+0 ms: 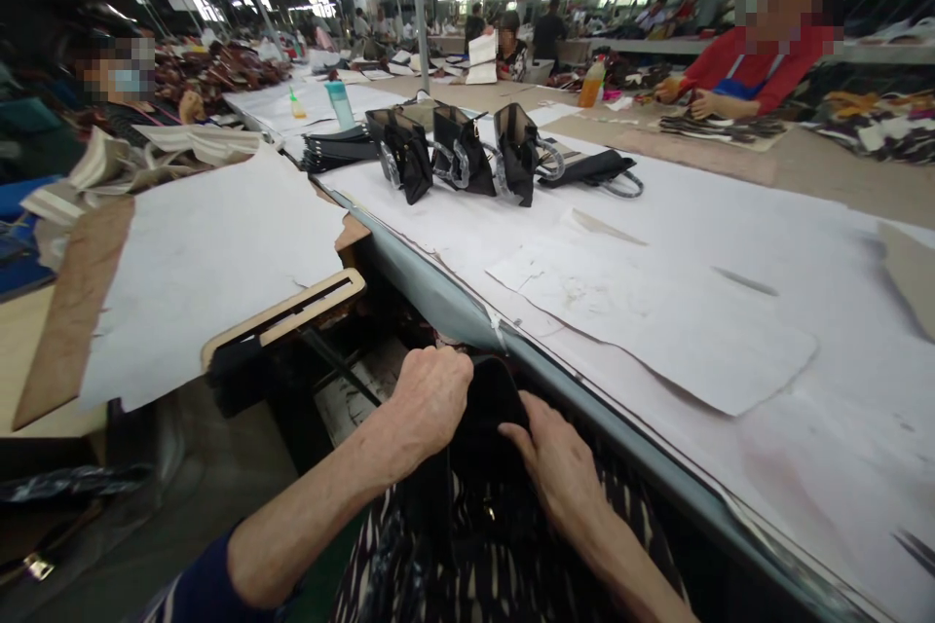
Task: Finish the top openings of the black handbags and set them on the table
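Note:
Low in the head view, both my hands hold a black bag piece (486,414) just below the edge of the long work table (730,243). My left hand (430,399) is curled over its left side, fingers closed on it. My right hand (559,462) grips its right side with the fingers folded into the dark material. The piece rests over my lap, against patterned cloth. Most of it is hidden by my hands and by shadow.
Three black handbags (460,156) stand upright on the paper-covered table, a flat one (595,170) beside them. A stack of dark pieces (340,151) and a teal bottle (340,102) lie behind. A paper-covered side board (205,263) is at left. People work at left and far right.

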Demonstrator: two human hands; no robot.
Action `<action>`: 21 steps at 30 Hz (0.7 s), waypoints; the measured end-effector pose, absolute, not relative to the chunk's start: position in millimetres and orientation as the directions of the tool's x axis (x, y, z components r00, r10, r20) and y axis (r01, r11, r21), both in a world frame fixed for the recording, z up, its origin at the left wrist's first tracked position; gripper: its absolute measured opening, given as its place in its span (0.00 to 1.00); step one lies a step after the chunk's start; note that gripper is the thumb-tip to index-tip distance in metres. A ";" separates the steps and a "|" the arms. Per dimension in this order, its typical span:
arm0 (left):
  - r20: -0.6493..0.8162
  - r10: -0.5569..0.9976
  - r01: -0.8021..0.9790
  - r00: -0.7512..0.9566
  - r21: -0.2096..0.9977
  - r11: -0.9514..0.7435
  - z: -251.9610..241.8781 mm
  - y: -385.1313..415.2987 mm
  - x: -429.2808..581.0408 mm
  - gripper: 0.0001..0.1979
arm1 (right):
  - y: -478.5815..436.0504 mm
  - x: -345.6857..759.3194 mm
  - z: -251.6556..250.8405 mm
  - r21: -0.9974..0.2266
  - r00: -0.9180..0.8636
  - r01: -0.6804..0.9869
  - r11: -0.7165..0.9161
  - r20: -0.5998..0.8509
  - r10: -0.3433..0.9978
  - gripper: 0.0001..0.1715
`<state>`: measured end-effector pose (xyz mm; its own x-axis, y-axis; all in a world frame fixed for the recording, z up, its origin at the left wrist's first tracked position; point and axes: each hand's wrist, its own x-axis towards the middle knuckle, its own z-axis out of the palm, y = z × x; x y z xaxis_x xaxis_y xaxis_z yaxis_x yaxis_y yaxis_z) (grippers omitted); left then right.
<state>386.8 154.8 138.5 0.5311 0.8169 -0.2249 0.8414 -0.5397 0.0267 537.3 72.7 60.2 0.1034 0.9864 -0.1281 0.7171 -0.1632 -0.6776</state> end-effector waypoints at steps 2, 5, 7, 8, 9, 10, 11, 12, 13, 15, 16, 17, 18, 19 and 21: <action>-0.220 0.814 0.838 0.538 0.039 -0.544 141.4 153.8 390.4 0.14 | 62.0 524.9 73.9 -0.670 0.136 0.739 -0.071 0.046 0.990 0.25; -0.237 0.800 0.831 0.551 0.076 -0.551 140.6 150.2 398.8 0.12 | 49.4 499.5 86.5 -0.835 -0.019 0.536 -0.120 -0.155 0.988 0.31; -0.236 0.795 0.827 0.559 0.099 -0.553 137.3 146.9 404.4 0.11 | 47.2 483.2 86.0 -0.893 -0.099 0.365 -0.262 -0.317 0.943 0.28; -0.217 0.801 0.829 0.558 0.109 -0.548 135.7 145.7 405.9 0.10 | 47.9 477.0 84.2 -0.907 -0.104 0.289 -0.306 -0.347 0.932 0.25; -0.188 0.813 0.834 0.552 0.124 -0.537 134.8 145.3 405.8 0.10 | 49.5 472.7 82.5 -0.923 -0.094 0.213 -0.322 -0.347 0.933 0.23; -0.153 0.824 0.836 0.546 0.157 -0.526 134.9 146.2 403.5 0.11 | 51.7 470.8 81.6 -0.936 -0.084 0.133 -0.325 -0.338 0.938 0.21; -0.112 0.833 0.832 0.542 0.213 -0.513 135.9 148.4 398.3 0.13 | 54.4 471.4 82.2 -0.941 -0.087 0.047 -0.334 -0.337 0.938 0.21; -0.065 0.843 0.819 0.534 0.287 -0.496 137.5 152.1 389.9 0.16 | 57.3 474.2 84.3 -0.934 -0.097 -0.048 -0.353 -0.347 0.933 0.21; -0.021 0.854 0.795 0.520 0.379 -0.474 139.1 156.8 378.2 0.18 | 60.4 479.2 87.8 -0.912 -0.101 -0.149 -0.382 -0.371 0.923 0.22; 0.056 0.914 0.745 0.402 0.561 -0.362 139.6 167.8 346.5 0.21 | 66.6 492.9 97.0 -0.831 -0.069 -0.333 -0.445 -0.449 0.891 0.25; 0.078 0.954 0.730 0.289 0.627 -0.272 137.0 172.8 327.8 0.21 | 69.5 500.6 101.4 -0.790 -0.039 -0.410 -0.456 -0.484 0.874 0.26; 0.076 0.984 0.713 0.159 0.681 -0.168 132.3 176.6 308.7 0.21 | 72.0 508.1 104.7 -0.754 -0.014 -0.472 -0.457 -0.512 0.859 0.26; 0.036 0.997 0.684 0.073 0.726 -0.076 125.7 178.9 290.3 0.21 | 74.0 514.9 106.6 -0.721 0.003 -0.519 -0.459 -0.538 0.843 0.26; -0.023 0.998 0.644 0.054 0.765 -0.017 117.8 179.1 273.4 0.21 | 75.4 520.8 106.7 -0.691 0.001 -0.549 -0.471 -0.564 0.826 0.26; -0.143 0.979 0.518 0.145 0.854 0.048 102.4 173.8 247.4 0.24 | 76.7 529.4 101.3 -0.649 -0.046 -0.559 -0.517 -0.597 0.801 0.26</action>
<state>247.4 173.8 102.4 0.1447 0.9790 -0.1433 0.5183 0.0484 0.8538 529.4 76.7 101.3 -0.0464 0.8006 -0.5974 -0.5585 -0.5166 -0.6490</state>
